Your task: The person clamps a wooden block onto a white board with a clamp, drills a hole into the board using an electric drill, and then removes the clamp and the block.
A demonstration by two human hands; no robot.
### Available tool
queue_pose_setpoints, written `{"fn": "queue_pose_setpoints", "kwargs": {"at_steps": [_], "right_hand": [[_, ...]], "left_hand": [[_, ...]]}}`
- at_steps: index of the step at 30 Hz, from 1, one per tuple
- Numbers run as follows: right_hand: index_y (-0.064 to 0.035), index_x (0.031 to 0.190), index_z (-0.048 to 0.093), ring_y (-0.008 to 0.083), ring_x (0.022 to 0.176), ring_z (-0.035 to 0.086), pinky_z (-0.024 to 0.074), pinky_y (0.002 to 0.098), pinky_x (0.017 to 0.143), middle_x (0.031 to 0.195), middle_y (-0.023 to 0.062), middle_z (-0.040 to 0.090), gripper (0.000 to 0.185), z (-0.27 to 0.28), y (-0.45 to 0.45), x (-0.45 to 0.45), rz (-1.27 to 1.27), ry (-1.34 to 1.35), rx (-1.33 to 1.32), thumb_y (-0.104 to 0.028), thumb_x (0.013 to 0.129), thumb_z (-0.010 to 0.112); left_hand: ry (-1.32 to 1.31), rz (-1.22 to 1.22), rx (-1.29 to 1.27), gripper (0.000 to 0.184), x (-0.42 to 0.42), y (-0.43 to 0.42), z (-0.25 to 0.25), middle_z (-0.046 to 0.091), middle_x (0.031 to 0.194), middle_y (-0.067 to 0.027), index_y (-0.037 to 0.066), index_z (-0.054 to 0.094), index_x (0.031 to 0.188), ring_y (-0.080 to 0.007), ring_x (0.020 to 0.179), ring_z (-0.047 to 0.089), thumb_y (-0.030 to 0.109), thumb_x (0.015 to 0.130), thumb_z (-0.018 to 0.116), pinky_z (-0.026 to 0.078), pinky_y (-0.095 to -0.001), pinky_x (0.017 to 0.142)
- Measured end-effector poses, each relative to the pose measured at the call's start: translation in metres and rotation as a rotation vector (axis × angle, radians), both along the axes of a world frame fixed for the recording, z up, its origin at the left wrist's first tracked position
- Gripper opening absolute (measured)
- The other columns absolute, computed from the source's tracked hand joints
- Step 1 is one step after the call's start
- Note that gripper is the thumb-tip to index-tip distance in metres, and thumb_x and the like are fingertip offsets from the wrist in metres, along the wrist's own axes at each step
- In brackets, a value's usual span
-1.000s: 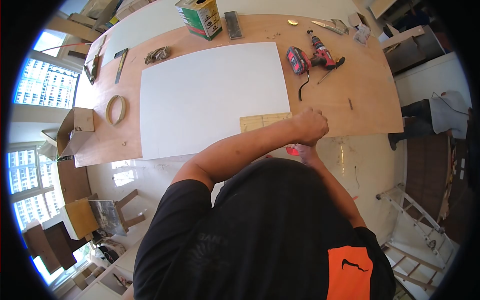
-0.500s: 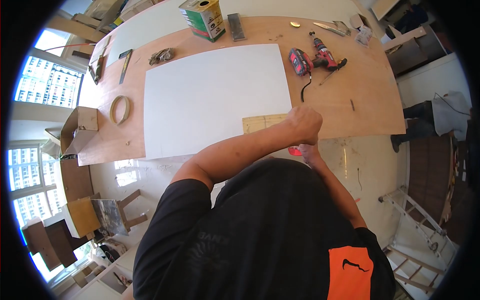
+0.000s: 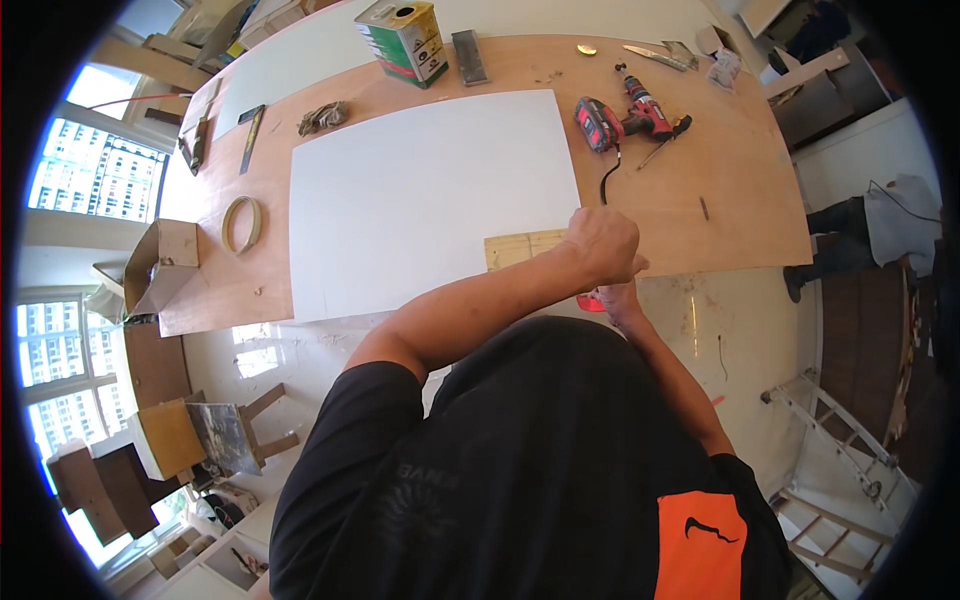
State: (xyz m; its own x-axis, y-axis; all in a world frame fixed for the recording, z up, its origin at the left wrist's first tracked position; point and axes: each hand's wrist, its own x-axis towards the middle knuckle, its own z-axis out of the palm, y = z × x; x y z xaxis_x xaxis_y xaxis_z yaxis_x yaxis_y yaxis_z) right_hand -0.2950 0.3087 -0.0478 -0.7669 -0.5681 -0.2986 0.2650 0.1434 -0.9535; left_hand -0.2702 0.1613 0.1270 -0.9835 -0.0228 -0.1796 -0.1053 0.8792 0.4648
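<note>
A white board (image 3: pixel 420 200) lies on the wooden table, and a pale yellow wooden strip (image 3: pixel 522 247) rests on it near its front right corner. My left hand (image 3: pixel 603 243) is closed in a fist at the strip's right end, back of the hand up; whatever its fingers hold is hidden. Just below it, past the table's front edge, my right hand (image 3: pixel 622 300) has curled fingers, partly covered by the left hand. Beside the right hand shows a bit of a red object (image 3: pixel 591 302); its kind cannot be made out.
On the table (image 3: pixel 720 220) are a red cordless drill (image 3: pixel 648 112), a metal can (image 3: pixel 402 45), a tape-like ring (image 3: pixel 241 225), a try square (image 3: pixel 252 138) and a crumpled rag (image 3: pixel 322 117). A ladder (image 3: pixel 835 430) stands right. Another person (image 3: pixel 895 225) is at the far right.
My left hand has shifted slightly left. A fingertip of my right hand now shows beside the left hand's right side. The whole view has tilted a little; the board and strip look unmoved.
</note>
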Motion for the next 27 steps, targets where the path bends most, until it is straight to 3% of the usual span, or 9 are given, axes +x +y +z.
{"fn": "queue_pose_setpoints", "kwargs": {"at_steps": [5,7,10,13,16,19,22,25,27], "right_hand": [[-0.0052,0.088,0.067,0.0129,0.063,0.063,0.0497,0.0311,0.055,0.072,0.0003,0.064,0.004,-0.017,0.004,0.005,0.019,0.070,-0.002,-0.001,0.090,0.068],[-0.0040,0.092,0.068,0.0146,0.068,0.065,0.0515,0.0327,0.058,0.076,0.0006,0.066,0.010,-0.033,0.012,-0.002,0.104,0.173,0.093,0.003,0.085,0.070],[-0.0023,0.097,0.069,0.0156,0.075,0.066,0.0537,0.0341,0.062,0.084,0.0016,0.069,0.015,-0.033,0.013,-0.005,0.152,0.119,-0.022,0.005,0.084,0.070],[-0.0023,0.097,0.068,0.0140,0.078,0.066,0.0537,0.0334,0.063,0.090,0.0025,0.070,0.016,-0.020,0.005,0.007,0.000,0.178,-0.011,0.004,0.083,0.070],[-0.0018,0.094,0.067,0.0126,0.075,0.065,0.0522,0.0321,0.061,0.087,0.0020,0.068,0.011,-0.017,0.004,0.002,0.100,0.132,-0.087,0.004,0.085,0.068],[-0.0021,0.094,0.066,0.0118,0.073,0.064,0.0511,0.0312,0.060,0.086,0.0022,0.068,0.008,-0.023,0.006,-0.001,0.138,0.054,-0.032,0.002,0.087,0.067],[-0.0023,0.093,0.066,0.0110,0.071,0.063,0.0500,0.0303,0.058,0.086,0.0024,0.067,0.005,-0.026,0.005,-0.004,0.181,-0.020,0.024,0.001,0.089,0.066],[-0.0036,0.103,0.063,0.0118,0.065,0.060,0.0506,0.0303,0.057,0.077,0.0029,0.064,0.015,-0.023,0.003,-0.003,0.196,0.028,-0.004,-0.001,0.090,0.070],[-0.0032,0.103,0.063,0.0120,0.063,0.060,0.0504,0.0301,0.056,0.077,0.0034,0.064,0.013,-0.017,0.001,0.000,0.182,0.077,0.032,-0.001,0.090,0.068]], "left_hand": [[-0.043,-0.277,-0.078,0.023,-0.008,0.002,-0.027,0.075,0.094,-0.0182,0.008,0.079,0.097,-0.0374,0.090,0.073,0.014,0.079,0.066,0.057,-0.0464,0.082],[-0.044,-0.354,-0.015,0.028,-0.009,0.001,-0.037,0.076,0.097,-0.0162,0.012,0.081,0.102,-0.0369,0.098,0.072,0.011,0.078,0.065,0.057,-0.0477,0.085],[-0.064,-0.508,-0.073,0.036,-0.009,-0.002,-0.033,0.076,0.099,-0.0130,0.019,0.080,0.109,-0.0370,0.112,0.067,0.008,0.079,0.063,0.055,-0.0489,0.090],[0.372,-0.462,-0.028,0.032,0.004,-0.007,-0.046,0.076,0.098,-0.0136,0.014,0.080,0.107,-0.0378,0.118,0.063,0.014,0.078,0.067,0.053,-0.0491,0.093],[0.261,-0.091,0.047,0.028,0.010,0.000,-0.032,0.075,0.095,-0.0169,0.007,0.079,0.099,-0.0381,0.107,0.068,0.022,0.076,0.070,0.055,-0.0481,0.086],[-0.101,0.035,0.043,0.029,0.011,-0.008,0.009,0.074,0.089,-0.0194,0.003,0.077,0.092,-0.0387,0.092,0.072,0.024,0.074,0.070,0.056,-0.0492,0.078],[-0.098,-0.022,0.018,0.028,0.012,-0.009,-0.002,0.073,0.085,-0.0201,0.002,0.076,0.090,-0.0393,0.081,0.072,0.023,0.074,0.071,0.057,-0.0506,0.073],[-0.053,-0.177,-0.023,0.023,0.004,-0.010,-0.030,0.074,0.093,-0.0200,0.003,0.077,0.090,-0.0382,0.088,0.072,0.018,0.074,0.070,0.056,-0.0500,0.076],[0.128,-0.362,0.032,0.020,0.002,-0.017,-0.045,0.073,0.099,-0.0198,0.004,0.076,0.089,-0.0381,0.092,0.072,0.015,0.075,0.069,0.056,-0.0496,0.078]]}}
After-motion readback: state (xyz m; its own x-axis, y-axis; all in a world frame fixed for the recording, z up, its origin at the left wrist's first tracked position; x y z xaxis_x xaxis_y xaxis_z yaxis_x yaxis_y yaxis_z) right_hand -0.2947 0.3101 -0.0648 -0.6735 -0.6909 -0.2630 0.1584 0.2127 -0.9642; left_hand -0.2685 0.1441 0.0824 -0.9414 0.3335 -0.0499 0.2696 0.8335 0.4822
